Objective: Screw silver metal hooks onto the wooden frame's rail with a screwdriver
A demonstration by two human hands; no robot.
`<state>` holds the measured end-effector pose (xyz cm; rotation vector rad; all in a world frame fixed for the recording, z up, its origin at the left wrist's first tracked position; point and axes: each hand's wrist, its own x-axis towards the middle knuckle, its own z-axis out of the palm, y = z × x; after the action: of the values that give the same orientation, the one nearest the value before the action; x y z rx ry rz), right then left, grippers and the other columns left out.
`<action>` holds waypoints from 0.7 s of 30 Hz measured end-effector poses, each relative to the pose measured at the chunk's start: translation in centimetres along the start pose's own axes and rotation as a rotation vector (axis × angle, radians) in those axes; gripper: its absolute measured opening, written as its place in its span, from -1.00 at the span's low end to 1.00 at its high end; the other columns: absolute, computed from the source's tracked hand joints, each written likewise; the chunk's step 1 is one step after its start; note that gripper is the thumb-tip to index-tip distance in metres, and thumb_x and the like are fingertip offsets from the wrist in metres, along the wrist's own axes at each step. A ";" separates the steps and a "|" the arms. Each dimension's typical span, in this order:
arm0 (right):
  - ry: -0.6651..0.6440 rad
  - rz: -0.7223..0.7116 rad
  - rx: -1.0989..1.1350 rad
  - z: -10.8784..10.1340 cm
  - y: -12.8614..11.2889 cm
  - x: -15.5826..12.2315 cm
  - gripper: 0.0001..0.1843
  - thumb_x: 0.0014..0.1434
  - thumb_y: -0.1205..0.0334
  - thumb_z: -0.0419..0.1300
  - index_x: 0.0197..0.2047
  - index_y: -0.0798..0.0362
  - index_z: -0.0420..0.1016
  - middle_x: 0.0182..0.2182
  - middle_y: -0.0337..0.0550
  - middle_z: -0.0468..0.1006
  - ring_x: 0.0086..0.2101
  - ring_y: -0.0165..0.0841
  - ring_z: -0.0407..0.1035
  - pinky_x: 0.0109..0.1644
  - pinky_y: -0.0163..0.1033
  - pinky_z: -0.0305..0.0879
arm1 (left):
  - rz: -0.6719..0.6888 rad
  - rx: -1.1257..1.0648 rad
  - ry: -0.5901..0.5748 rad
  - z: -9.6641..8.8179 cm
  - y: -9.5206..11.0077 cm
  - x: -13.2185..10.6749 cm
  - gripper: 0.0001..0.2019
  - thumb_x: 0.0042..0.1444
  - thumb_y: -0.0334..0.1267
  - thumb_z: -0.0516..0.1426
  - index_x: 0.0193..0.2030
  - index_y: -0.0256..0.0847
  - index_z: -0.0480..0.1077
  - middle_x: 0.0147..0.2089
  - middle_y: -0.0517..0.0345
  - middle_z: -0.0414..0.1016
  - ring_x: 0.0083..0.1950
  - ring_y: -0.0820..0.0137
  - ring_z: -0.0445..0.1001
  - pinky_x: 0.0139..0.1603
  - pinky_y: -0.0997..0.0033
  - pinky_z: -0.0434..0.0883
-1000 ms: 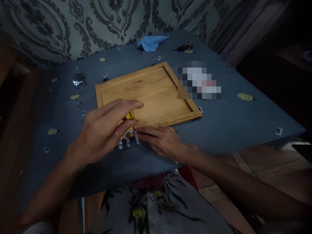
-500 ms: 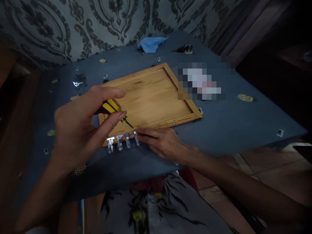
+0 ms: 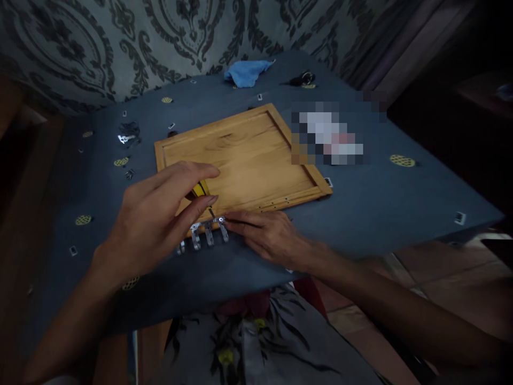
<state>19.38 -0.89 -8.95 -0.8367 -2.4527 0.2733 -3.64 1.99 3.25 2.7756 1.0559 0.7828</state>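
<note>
A wooden board with a raised rim point(image 3: 248, 155) lies on the blue tablecloth point(image 3: 360, 203). Along its near edge sits a metal strip of several hooks point(image 3: 206, 231). My left hand point(image 3: 160, 219) is closed round a yellow-and-black screwdriver point(image 3: 201, 191), whose dark tip points down at the right end of the hook strip. My right hand point(image 3: 272, 238) lies low on the cloth, its fingertips pressed together against that same end of the strip.
A blue rag point(image 3: 246, 72) and a dark small object point(image 3: 302, 79) lie at the far edge. A small heap of metal parts point(image 3: 127, 136) sits at the left. A blurred patch point(image 3: 328, 136) lies right of the board. The table edge drops off close in front.
My left hand lifted the screwdriver up and left half a second ago, then came back down, so its tip is at the hook strip again. My right hand stayed put.
</note>
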 end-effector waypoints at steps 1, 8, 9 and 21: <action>-0.005 0.005 0.001 0.0 0.0 0.0 -0.59 0.36 0.44 0.00 0.17 0.12 0.51 0.13 -0.03 0.57 0.03 -0.29 0.54 -0.01 -0.20 0.56 | 0.002 -0.001 0.002 0.0 0.0 0.0 -0.76 0.33 -0.30 0.14 0.12 -0.14 0.39 0.00 0.11 0.62 -0.04 0.38 0.61 -0.01 0.42 0.57; 0.084 0.017 0.087 0.0 0.2 -0.2 -0.61 0.37 0.44 0.00 0.15 0.12 0.51 0.09 -0.03 0.60 -0.01 -0.29 0.57 -0.02 -0.18 0.57 | 0.029 0.037 0.029 0.0 -0.4 0.3 -0.78 0.33 -0.30 0.15 0.09 -0.21 0.40 -0.03 0.11 0.61 -0.20 0.47 0.58 -0.07 0.50 0.54; 0.107 0.029 0.095 0.0 0.2 -0.3 -0.62 0.37 0.45 0.01 0.13 0.10 0.52 0.06 -0.04 0.61 -0.03 -0.30 0.57 -0.02 -0.20 0.57 | 0.033 0.045 0.042 0.0 -0.6 0.3 -0.79 0.33 -0.30 0.15 0.07 -0.21 0.41 -0.04 0.12 0.62 -0.24 0.48 0.57 -0.10 0.51 0.53; 0.251 0.079 0.206 -1.1 0.2 -0.7 -0.65 0.34 0.50 0.06 0.08 0.07 0.52 -0.09 -0.06 0.65 -0.10 -0.38 0.57 -0.04 -0.29 0.52 | -0.402 -0.356 0.168 2.4 -5.8 -0.8 -0.75 0.12 -0.08 0.31 -0.25 -0.20 0.45 -0.33 0.19 0.50 -0.33 0.43 0.48 -0.35 0.46 0.38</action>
<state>20.56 -1.18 -8.37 -0.8257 -2.1217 0.4159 -6.47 6.15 -0.58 2.1417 1.2964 1.0346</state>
